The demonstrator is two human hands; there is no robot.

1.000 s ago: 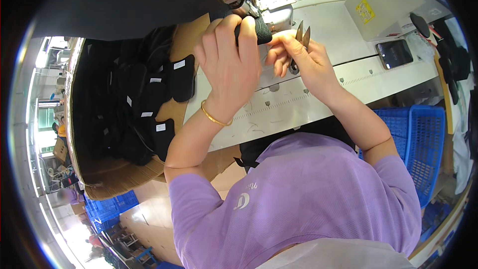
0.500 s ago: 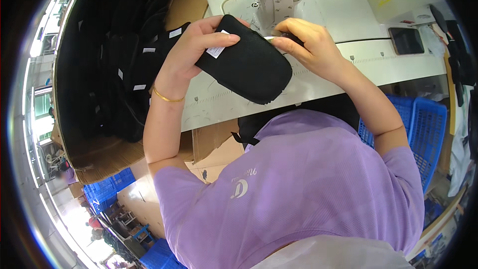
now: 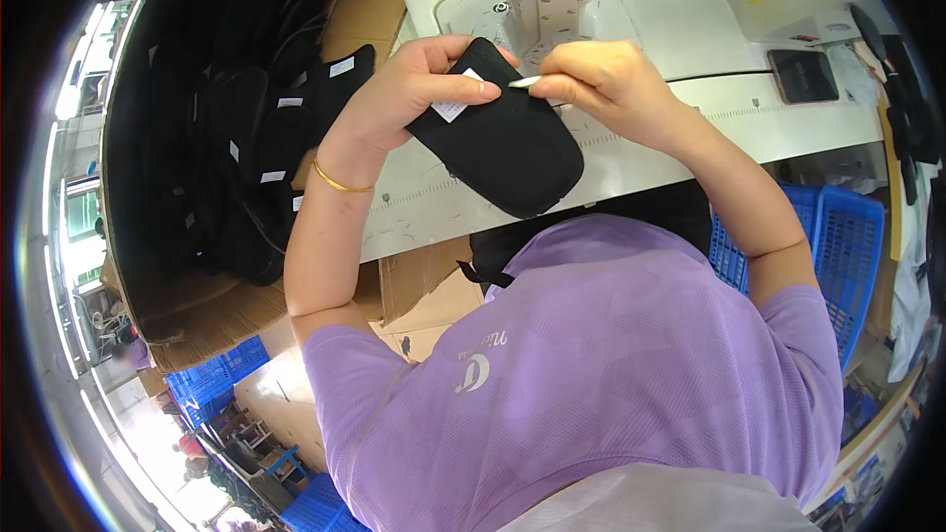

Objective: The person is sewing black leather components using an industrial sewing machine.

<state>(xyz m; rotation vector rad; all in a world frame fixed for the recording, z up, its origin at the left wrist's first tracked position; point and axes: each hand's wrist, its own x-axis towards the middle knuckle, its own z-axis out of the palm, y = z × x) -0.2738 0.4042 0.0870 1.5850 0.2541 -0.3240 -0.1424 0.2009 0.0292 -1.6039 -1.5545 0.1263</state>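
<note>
My left hand (image 3: 409, 89) grips a black padded fabric piece (image 3: 517, 158) with one rounded end, thumb on top and the other fingers mostly hidden behind it. A white label (image 3: 449, 111) shows on the fabric beside that thumb. My right hand (image 3: 616, 89) is closed in a pinch around a small pale pointed tool (image 3: 523, 83); its exact kind does not show. The tip lies over the upper face of the fabric, close to my left thumb. Both hands are above the front of a white sewing machine table (image 3: 729, 108).
A metal sewing machine post (image 3: 547, 0) stands just beyond my hands. On the left, a cardboard box (image 3: 212, 320) holds several black fabric pieces (image 3: 232, 118) with white labels. A phone (image 3: 803, 76) lies at the right of the table. Blue crates (image 3: 847, 256) stand below right.
The pale tool has moved from the fabric's right edge onto its face, toward my left thumb. The fabric piece has shifted slightly right and down and turned a little.
</note>
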